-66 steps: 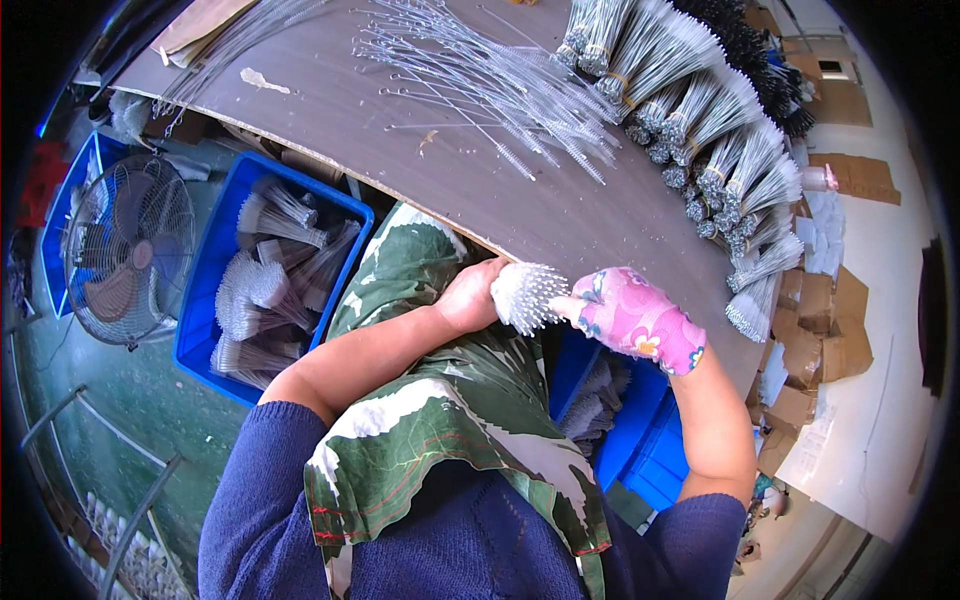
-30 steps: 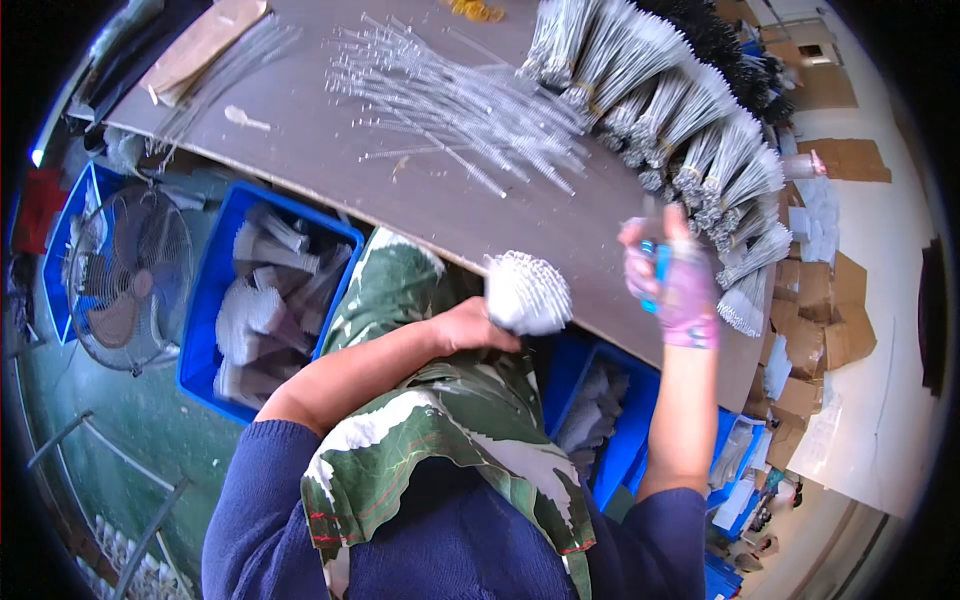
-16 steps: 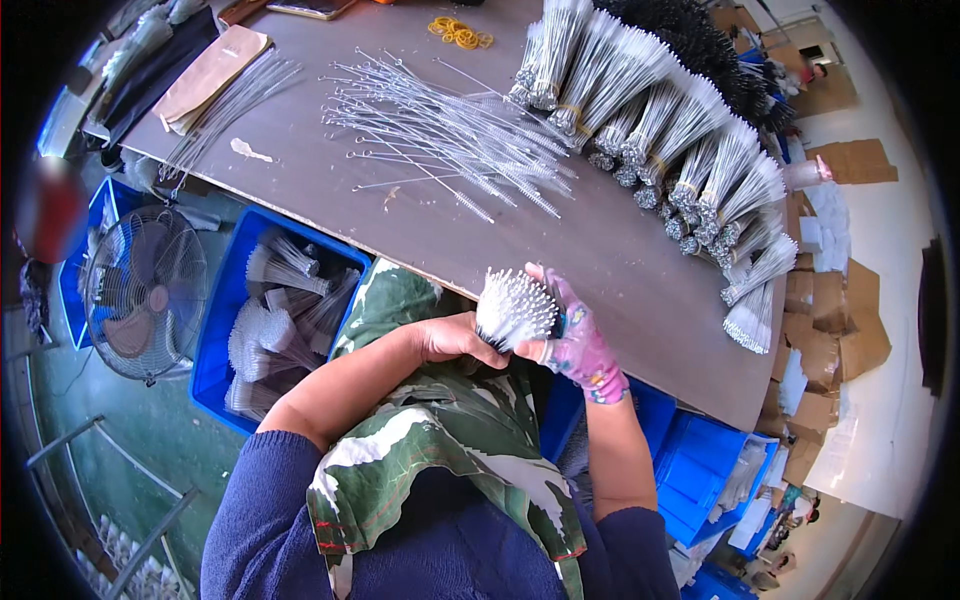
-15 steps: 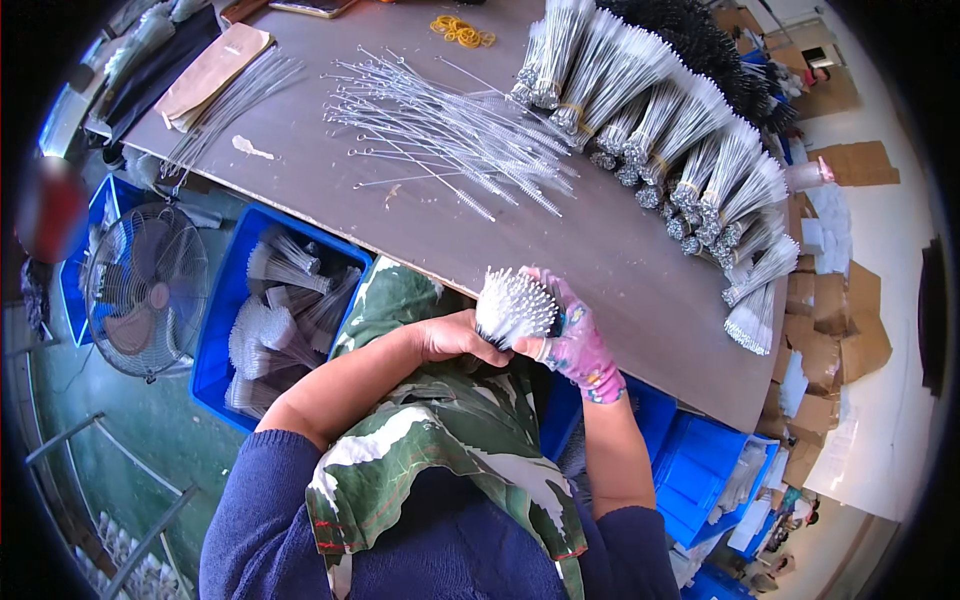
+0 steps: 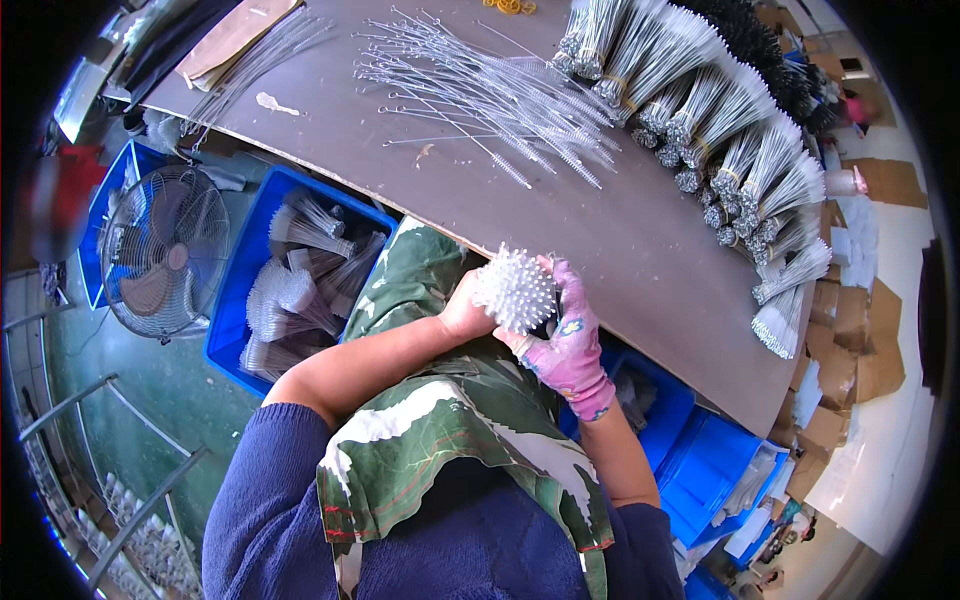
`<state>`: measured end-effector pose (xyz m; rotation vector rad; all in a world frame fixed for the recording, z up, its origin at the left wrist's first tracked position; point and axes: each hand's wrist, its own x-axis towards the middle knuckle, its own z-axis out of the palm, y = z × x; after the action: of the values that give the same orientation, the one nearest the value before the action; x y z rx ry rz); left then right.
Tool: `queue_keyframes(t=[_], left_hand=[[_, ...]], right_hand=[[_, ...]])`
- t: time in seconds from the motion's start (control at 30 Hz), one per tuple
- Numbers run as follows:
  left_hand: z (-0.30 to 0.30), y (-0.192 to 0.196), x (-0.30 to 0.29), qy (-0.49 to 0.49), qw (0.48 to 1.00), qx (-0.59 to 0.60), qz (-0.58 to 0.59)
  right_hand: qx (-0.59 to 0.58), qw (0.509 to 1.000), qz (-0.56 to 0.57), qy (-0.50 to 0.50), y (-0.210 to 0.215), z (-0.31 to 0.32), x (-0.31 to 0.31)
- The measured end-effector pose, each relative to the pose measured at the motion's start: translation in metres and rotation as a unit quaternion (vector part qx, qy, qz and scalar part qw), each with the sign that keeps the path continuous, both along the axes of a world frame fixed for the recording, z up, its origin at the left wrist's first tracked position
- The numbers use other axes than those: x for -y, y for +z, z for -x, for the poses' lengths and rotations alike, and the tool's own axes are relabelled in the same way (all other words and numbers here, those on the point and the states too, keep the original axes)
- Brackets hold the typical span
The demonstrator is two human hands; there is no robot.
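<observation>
Brown tabletop [image 5: 640, 265] ends beside one brush bundle [image 5: 515, 290], held over the lap: the bare left hand [image 5: 466, 308] is curled closed round one side, while the gloved right hand [image 5: 567, 345], thumb and fingers spread about it, grips the other. Outward come one pile of loose brushes [image 5: 500, 95], then one blue bin [image 5: 235, 310] and one fan [image 5: 165, 255] on the left. One second ago the right hand was over the tabletop, apart from the brush bundle.
</observation>
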<state>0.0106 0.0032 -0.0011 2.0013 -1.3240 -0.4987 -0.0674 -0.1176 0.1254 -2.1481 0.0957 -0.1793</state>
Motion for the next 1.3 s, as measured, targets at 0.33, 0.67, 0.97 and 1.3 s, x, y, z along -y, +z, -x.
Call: queue_keyframes(t=[0.33, 0.67, 0.97, 1.3], left_hand=[[0.008, -0.034, 0.009, 0.041, 0.995, -0.002, 0.096], [0.002, -0.017, -0.005, -0.008, 0.979, -0.184, 0.090], [0.006, -0.030, 0.002, 0.031, 0.984, -0.034, 0.170], [0.007, -0.028, 0.000, 0.047, 0.978, -0.051, 0.198]], right_hand=[[-0.148, 0.973, -0.170, -0.050, 0.021, 0.020, 0.026], [-0.337, 0.901, -0.272, -0.040, 0.046, 0.010, 0.035], [-0.302, 0.924, -0.232, -0.038, 0.047, 0.004, 0.031], [-0.277, 0.942, -0.185, -0.026, 0.044, 0.007, 0.025]])
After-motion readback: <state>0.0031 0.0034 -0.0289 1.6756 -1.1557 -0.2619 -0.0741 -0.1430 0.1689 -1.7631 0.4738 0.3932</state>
